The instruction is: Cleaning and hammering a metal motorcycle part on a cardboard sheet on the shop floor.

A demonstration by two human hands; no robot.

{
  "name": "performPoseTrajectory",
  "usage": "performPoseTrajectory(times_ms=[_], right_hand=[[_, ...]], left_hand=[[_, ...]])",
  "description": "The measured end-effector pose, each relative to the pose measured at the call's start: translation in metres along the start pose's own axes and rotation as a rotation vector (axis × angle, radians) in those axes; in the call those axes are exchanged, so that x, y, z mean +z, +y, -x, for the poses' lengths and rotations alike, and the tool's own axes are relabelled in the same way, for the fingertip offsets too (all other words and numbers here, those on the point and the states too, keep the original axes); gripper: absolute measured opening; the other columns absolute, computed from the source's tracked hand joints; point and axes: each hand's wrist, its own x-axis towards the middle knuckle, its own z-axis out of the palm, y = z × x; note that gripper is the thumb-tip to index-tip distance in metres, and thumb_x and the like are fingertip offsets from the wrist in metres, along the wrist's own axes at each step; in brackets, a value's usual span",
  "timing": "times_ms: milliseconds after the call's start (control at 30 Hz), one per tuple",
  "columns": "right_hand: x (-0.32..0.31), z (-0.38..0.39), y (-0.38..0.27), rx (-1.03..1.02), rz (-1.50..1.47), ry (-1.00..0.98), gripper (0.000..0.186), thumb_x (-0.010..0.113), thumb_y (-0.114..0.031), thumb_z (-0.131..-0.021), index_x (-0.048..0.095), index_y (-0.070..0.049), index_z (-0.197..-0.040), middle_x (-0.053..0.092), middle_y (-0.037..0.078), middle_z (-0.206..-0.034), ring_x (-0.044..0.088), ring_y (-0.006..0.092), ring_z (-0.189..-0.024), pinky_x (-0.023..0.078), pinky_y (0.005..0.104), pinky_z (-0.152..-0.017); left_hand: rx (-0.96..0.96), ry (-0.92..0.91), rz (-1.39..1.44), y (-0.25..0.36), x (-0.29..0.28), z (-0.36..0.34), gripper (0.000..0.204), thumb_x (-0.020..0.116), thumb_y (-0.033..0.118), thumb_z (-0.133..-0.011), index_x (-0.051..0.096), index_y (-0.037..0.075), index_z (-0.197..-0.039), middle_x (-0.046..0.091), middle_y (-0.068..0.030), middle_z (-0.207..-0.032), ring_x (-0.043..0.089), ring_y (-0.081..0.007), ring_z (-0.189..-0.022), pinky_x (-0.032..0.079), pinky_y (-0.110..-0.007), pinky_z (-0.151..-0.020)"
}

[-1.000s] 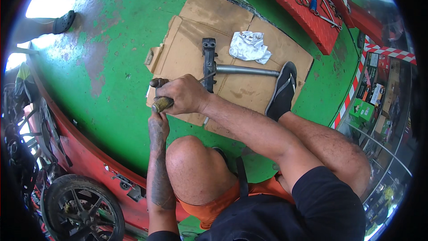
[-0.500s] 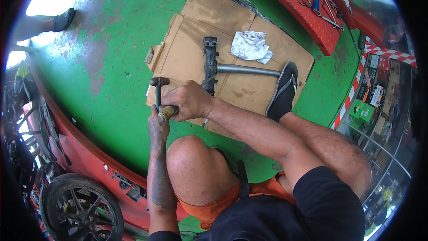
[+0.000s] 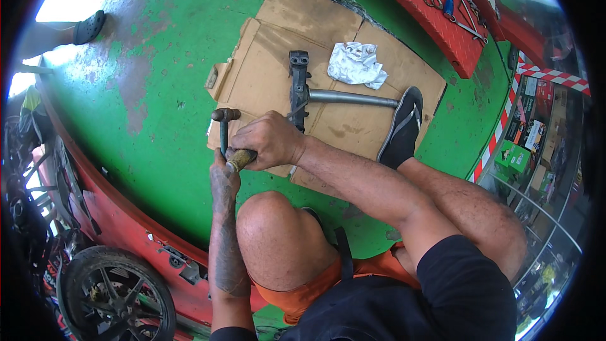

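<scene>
My left hand is closed around a ball-peen hammer, its head standing above the fist. My right hand grips a worn yellow-brown tool handle, whose butt points at my left hand. The far end of that tool is mostly hidden behind my right hand. Just beyond the right hand lies a black fork yoke with a bare steel steering stem. The stem runs right to my sandalled foot, which rests against its end.
Cardboard lies under the yoke, with a crumpled white cloth on it. A red metal ramp at the upper right bears wrenches and rings. A wheel stands lower left. Another person's foot shows upper left.
My right hand has shifted very slightly up and right with the tool handle. The hammer in my left hand stays almost in place.
</scene>
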Motion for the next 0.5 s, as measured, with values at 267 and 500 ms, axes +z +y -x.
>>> performPoseTrajectory(times_ms=[267, 500], right_hand=[[-0.020, -0.006, 0.015, -0.094, 0.035, 0.091, 0.024, 0.082, -0.025, -0.071, 0.062, -0.011, -0.074, 0.058, 0.006, -0.066, 0.061, 0.0296, -0.060, 0.048, 0.0397, -0.053], [-0.025, -0.021, 0.019, -0.002, 0.046, 0.140, 0.020, 0.079, -0.026, -0.075, 0.064, -0.013, -0.075, 0.062, 0.005, -0.067, 0.064, 0.0277, -0.061, 0.050, 0.0387, -0.054]], left_hand=[[-0.112, 0.041, -0.061, 0.046, -0.031, 0.021, 0.031, 0.052, 0.029, -0.105, 0.055, 0.000, -0.095, 0.057, -0.0157, -0.062, 0.056, -0.0286, -0.052, 0.041, -0.043, -0.049], [-0.203, 0.111, 0.404, 0.100, -0.103, 0.081, 0.029, 0.048, 0.035, -0.107, 0.051, 0.007, -0.099, 0.043, 0.0057, -0.065, 0.039, -0.0034, -0.052, 0.029, -0.022, -0.046]])
